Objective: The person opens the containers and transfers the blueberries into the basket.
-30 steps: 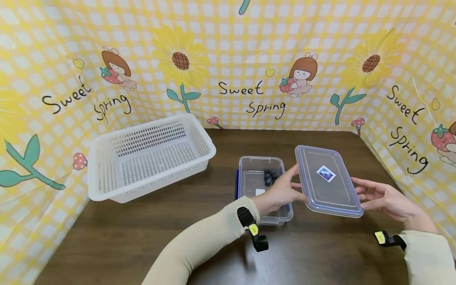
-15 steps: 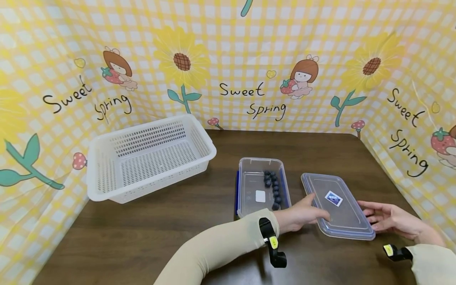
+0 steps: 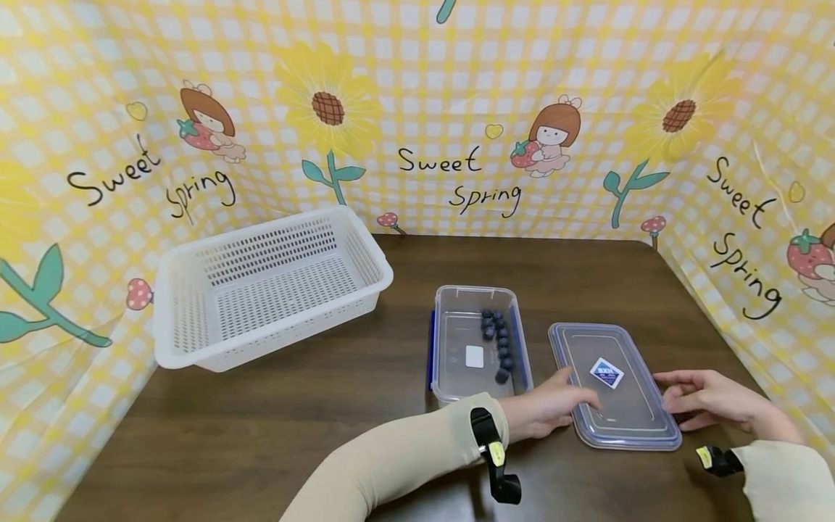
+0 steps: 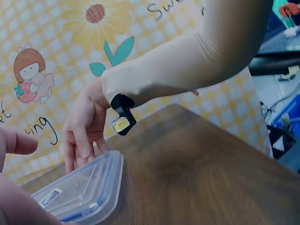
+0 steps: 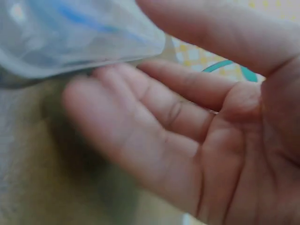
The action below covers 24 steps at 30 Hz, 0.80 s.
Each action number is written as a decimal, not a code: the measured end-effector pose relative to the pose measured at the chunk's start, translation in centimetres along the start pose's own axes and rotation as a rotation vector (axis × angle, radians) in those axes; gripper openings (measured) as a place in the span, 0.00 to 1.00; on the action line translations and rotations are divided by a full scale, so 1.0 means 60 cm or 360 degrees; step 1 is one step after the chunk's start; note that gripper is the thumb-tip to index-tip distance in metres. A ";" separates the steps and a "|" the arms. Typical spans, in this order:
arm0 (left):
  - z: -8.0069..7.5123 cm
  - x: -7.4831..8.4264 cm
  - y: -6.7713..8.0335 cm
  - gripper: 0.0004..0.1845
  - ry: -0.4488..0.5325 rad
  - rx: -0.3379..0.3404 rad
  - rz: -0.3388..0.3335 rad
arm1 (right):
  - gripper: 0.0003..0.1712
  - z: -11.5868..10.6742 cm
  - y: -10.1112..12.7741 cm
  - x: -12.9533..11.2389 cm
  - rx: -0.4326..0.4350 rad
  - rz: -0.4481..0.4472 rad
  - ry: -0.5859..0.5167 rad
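Observation:
A clear plastic lid [image 3: 613,388] with a blue seal and a blue diamond label lies on the table, right of a clear food box [image 3: 457,333]. Several blueberries [image 3: 502,341] sit in a row along the right side of the box. At the lid's left edge is my left hand [image 3: 544,406], its thumb stretched over the top and its fingers partly hidden. My right hand [image 3: 714,402] stays by the right edge with loosely bent fingers. In the right wrist view, its blurred fingers [image 5: 136,108] are close to the lid's corner [image 5: 145,42]; contact is unclear.
A white perforated basket [image 3: 280,290] stands at the left of the dark wooden table [image 3: 274,435]. A blue clasp flap [image 3: 431,351] hangs on the box's left side. Behind rises a yellow checked cloth [image 3: 430,87] that also encloses both sides.
Both hands have brought the lid down from beside the box onto the table. The blueberries, partly covered by my left arm before, now show. My fingers have loosened around the lid.

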State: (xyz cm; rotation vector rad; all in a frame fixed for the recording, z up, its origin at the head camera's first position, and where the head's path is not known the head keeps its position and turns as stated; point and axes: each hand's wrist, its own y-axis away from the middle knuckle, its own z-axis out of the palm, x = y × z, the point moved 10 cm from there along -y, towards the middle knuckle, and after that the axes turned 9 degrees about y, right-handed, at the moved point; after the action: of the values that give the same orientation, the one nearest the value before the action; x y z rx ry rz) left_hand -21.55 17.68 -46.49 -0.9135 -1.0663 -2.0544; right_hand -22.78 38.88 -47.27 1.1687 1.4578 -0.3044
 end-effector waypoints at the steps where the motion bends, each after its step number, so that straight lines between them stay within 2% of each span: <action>1: 0.001 0.001 0.002 0.45 0.0023 0.0000 -0.0006 | 0.36 -0.003 0.001 -0.003 0.0033 0.0043 0.0075; 4: 0.002 0.006 0.007 0.44 0.0084 -0.0013 -0.0024 | 0.39 -0.007 0.005 -0.014 0.0087 0.0134 0.0248; 9: 0.008 0.019 0.016 0.45 0.0100 -0.0105 -0.0054 | 0.41 -0.009 0.006 -0.039 0.0190 0.0180 0.0480; 12: 0.010 0.042 0.027 0.45 0.0050 -0.0207 -0.0044 | 0.41 -0.010 0.003 -0.064 0.0243 0.0139 0.0594; 15: 0.004 0.079 0.038 0.44 0.0030 -0.0309 0.0005 | 0.40 -0.004 -0.001 -0.099 0.0264 0.0044 0.0704; 19: -0.029 0.136 0.044 0.40 0.0029 -0.0395 0.0098 | 0.38 0.006 -0.012 -0.154 0.0352 -0.0077 0.0813; 24: -0.100 0.195 0.046 0.35 0.0034 -0.0360 0.0200 | 0.35 0.024 -0.033 -0.214 0.0484 -0.0259 0.0727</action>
State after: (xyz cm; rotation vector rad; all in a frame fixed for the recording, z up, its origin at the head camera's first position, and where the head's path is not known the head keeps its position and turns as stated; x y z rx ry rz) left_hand -27.54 8.70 -38.54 -1.0400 -0.7551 -2.1028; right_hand -25.83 30.82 -37.43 1.4291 1.9617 -0.3994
